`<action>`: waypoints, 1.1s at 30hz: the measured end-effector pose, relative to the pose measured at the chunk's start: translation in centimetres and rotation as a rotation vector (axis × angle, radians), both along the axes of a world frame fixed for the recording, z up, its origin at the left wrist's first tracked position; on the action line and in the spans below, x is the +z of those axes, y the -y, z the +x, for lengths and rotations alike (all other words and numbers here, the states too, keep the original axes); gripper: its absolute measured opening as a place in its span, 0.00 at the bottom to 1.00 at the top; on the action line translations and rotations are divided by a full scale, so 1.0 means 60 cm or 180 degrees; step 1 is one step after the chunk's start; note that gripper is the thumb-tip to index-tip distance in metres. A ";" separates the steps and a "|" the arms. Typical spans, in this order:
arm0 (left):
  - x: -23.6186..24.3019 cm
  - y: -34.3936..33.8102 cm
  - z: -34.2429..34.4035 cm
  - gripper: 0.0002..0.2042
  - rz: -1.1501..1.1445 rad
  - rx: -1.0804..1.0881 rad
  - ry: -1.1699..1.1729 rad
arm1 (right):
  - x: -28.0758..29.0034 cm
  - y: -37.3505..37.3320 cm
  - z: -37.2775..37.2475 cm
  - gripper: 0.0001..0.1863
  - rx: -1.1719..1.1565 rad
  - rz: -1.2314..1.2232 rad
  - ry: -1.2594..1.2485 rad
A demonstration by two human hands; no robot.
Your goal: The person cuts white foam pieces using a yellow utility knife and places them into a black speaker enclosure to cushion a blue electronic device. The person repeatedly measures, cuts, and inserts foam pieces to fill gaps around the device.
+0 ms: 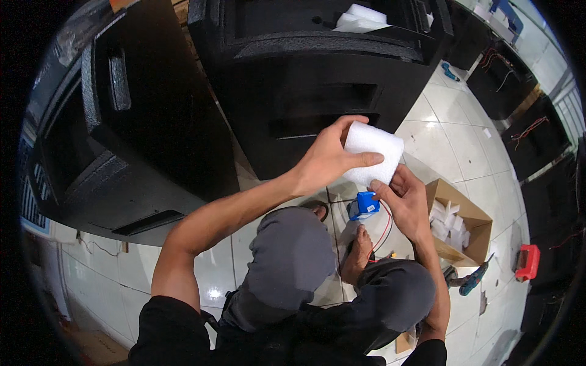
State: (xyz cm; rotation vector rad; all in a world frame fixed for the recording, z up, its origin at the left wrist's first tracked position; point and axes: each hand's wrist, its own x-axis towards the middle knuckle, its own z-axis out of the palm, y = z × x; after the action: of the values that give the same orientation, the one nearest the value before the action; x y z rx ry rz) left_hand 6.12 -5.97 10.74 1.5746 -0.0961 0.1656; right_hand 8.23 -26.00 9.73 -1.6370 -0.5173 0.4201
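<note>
A white foam piece (373,145), curved like a rolled or folded sheet, is held up between my two hands. My left hand (332,151) grips its left side, the thumb lying across its front and the fingers behind it. At its lower right corner, my right hand (404,198) pinches it between thumb and fingers. Whether anything is inside the foam cannot be seen. Below my hands, a blue battery pack (364,206) with red and black wires rests on the floor by my bare foot (358,256).
Large black cabinets (244,79) stand ahead and at the left; white foam (361,19) lies in the top of one. On the right are a cardboard box (482,235) of white scraps, a cordless drill (473,279) and a red case (527,262). More black cabinets (525,128) with wires line the right.
</note>
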 end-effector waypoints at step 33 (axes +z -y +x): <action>-0.028 -0.140 -0.024 0.34 0.1446 0.1637 0.0757 | 0.037 -0.181 0.085 0.25 0.0360 -0.1522 0.1445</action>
State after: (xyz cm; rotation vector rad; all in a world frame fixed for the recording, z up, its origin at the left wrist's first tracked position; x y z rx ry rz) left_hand 4.69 2.41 9.07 2.0034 0.0964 0.7792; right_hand 13.32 -15.12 11.96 -2.1894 -0.9020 0.2625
